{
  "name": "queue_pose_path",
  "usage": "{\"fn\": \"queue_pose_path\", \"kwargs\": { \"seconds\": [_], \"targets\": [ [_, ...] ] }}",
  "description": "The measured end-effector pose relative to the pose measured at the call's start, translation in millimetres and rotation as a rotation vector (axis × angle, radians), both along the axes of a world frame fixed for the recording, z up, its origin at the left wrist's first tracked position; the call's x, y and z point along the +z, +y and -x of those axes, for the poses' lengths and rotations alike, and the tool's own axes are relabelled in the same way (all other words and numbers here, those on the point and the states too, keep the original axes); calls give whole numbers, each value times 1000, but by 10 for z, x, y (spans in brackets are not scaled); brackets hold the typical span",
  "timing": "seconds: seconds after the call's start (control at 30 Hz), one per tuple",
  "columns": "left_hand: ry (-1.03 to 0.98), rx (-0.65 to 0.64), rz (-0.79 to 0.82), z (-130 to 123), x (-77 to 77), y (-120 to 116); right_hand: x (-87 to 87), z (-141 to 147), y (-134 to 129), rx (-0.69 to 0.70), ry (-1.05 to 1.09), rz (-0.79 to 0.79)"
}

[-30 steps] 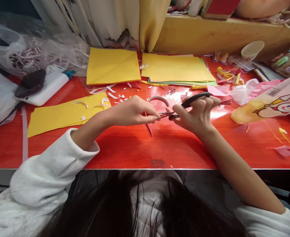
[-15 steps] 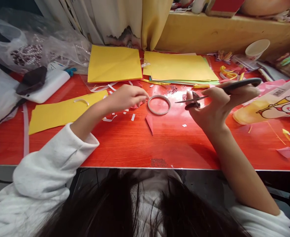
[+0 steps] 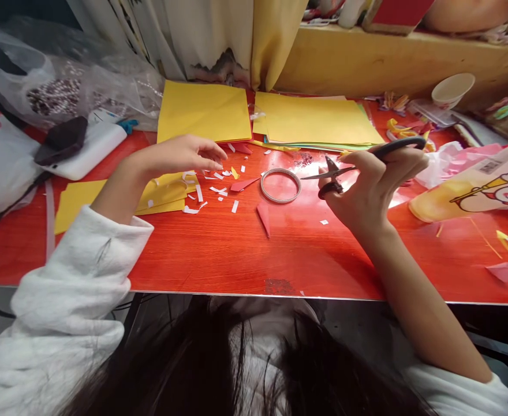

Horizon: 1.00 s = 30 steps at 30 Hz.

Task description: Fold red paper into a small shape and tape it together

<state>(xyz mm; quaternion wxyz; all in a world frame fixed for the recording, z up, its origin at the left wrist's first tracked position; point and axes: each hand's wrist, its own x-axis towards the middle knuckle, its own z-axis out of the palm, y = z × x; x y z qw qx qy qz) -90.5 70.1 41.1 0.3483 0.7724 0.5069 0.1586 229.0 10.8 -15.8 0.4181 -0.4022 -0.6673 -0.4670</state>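
My left hand (image 3: 187, 155) hovers over white paper scraps (image 3: 199, 193) with its fingers loosely stretched; nothing shows in it. Beneath and beside it lie yellow paper strips (image 3: 165, 201). My right hand (image 3: 364, 188) grips black-handled scissors (image 3: 396, 147), their blades parted and pointing left. Between the hands, a thin ring-shaped roll of tape (image 3: 280, 200) rests flat on the red table (image 3: 219, 254). One pointed pink paper piece (image 3: 263, 221) lies just below the roll, and another pink piece (image 3: 243, 185) is to its left.
Two stacks of coloured paper with yellow sheets on top (image 3: 206, 110) stand at the back. A drink cup (image 3: 448, 199) lies tilted on the right, below a white paper cup (image 3: 453, 89). Plastic bags (image 3: 3, 156), a dark phone-like object (image 3: 61, 140) and a cable occupy the left.
My left hand has moved left, away from the tape roll, uncovering more scraps and a pink piece. My right hand, with the scissors, has shifted slightly left.
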Motion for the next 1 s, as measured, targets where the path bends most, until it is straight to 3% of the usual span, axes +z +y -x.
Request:
{"fn": "queue_pose_path", "kwargs": {
  "seconds": [0.37, 0.8, 1.0],
  "targets": [
    [-101, 51, -108, 13, -56, 20, -13, -12, 5, -65, 7, 128],
    [-148, 12, -23, 21, -120, 50, -47, -29, 1, 9, 65, 250],
    [-180, 28, -79, 17, -191, 88, 114, 55, -210, -88, 144, 613]
  ]
}}
